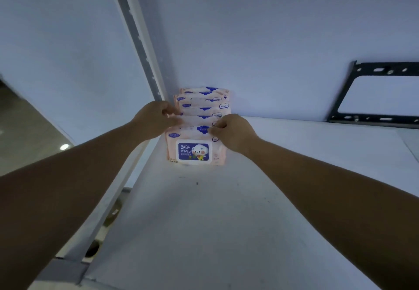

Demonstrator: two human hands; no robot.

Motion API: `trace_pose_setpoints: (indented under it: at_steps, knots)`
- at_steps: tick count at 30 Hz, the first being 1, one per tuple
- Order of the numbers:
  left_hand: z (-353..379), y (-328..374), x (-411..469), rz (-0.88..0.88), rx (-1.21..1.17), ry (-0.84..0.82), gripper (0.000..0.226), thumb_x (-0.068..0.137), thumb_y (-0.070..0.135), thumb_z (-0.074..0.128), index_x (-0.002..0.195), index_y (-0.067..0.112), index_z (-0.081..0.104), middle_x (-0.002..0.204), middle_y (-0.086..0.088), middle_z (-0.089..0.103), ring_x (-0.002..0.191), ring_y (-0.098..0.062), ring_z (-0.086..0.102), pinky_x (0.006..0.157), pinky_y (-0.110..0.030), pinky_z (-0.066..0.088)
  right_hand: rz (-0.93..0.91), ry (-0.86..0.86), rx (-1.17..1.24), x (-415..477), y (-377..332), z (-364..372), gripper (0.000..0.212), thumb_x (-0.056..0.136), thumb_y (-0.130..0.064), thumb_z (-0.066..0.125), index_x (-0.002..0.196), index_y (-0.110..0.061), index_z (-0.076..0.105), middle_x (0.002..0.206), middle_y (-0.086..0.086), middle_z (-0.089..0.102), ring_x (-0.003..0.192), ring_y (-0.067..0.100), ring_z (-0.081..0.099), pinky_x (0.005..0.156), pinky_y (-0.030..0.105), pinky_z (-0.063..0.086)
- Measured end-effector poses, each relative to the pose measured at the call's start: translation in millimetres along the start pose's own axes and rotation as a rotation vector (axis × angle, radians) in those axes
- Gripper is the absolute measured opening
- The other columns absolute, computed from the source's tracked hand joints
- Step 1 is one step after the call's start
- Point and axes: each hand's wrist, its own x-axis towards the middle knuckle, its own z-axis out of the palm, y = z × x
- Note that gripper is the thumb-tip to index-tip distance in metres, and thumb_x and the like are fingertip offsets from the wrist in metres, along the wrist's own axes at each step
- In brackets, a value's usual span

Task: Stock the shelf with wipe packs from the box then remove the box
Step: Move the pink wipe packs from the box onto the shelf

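Both arms reach straight out over the white shelf point(226, 210). Left hand point(156, 119) and right hand point(231, 132) pinch the top corners of the front wipe pack point(195, 147). It stands upright, label facing me, heading a row of packs point(204, 101) running back toward the wall, at the shelf's rear left.

Two bare forearms, no sleeves, watch or rings visible; left hand point(154, 118) and right hand point(233, 132) ungloved

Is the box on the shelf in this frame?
No: the shelf holds only a row of wipe packs, both hands on them.
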Motion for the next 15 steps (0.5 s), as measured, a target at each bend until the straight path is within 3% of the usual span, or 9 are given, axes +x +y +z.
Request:
trace_pose_setpoints:
  at_steps: [4,8,12,15]
  knots:
    - [-3,13,-18,0.033,-0.025,-0.004,0.024,0.086,0.033,0.074,0.105,0.021,0.068,0.103,0.006,0.068,0.093,-0.016,0.064,0.075,-0.025,0.048,-0.028,0.042,0.068,-13,14,-18,0.029,0.094,-0.027,0.063,0.088,0.000,0.071,0.090,0.017,0.073,0.070,0.023,0.060,0.067,0.034,0.051]
    - [4,33,-42,0.112,-0.048,-0.030,0.020,0.086,0.032,0.074,0.101,0.019,0.069,0.096,0.006,0.071,0.086,-0.013,0.065,0.069,-0.020,0.045,0.002,0.086,0.108,-35,34,-33,0.030,0.091,-0.018,0.062,0.090,0.012,0.064,0.095,0.032,0.066,0.064,0.022,0.047,0.058,0.032,0.039]
    - [18,54,-69,0.190,-0.074,-0.094,0.015,0.085,0.033,0.075,0.091,0.020,0.072,0.084,0.006,0.074,0.077,-0.012,0.068,0.073,-0.026,0.051,0.006,0.069,0.151,-80,54,-47,0.018,0.090,-0.015,0.063,0.087,0.000,0.073,0.092,0.015,0.075,0.073,0.018,0.066,0.059,0.025,0.045]
    - [31,70,-94,0.246,-0.177,-0.160,0.011,0.086,0.025,0.075,0.090,0.016,0.073,0.082,0.000,0.075,0.072,-0.013,0.068,0.076,-0.029,0.053,0.031,0.070,0.201,-122,69,-54,0.012,0.089,-0.012,0.064,0.084,-0.007,0.073,0.086,0.006,0.075,0.069,0.015,0.066,0.060,0.026,0.048]
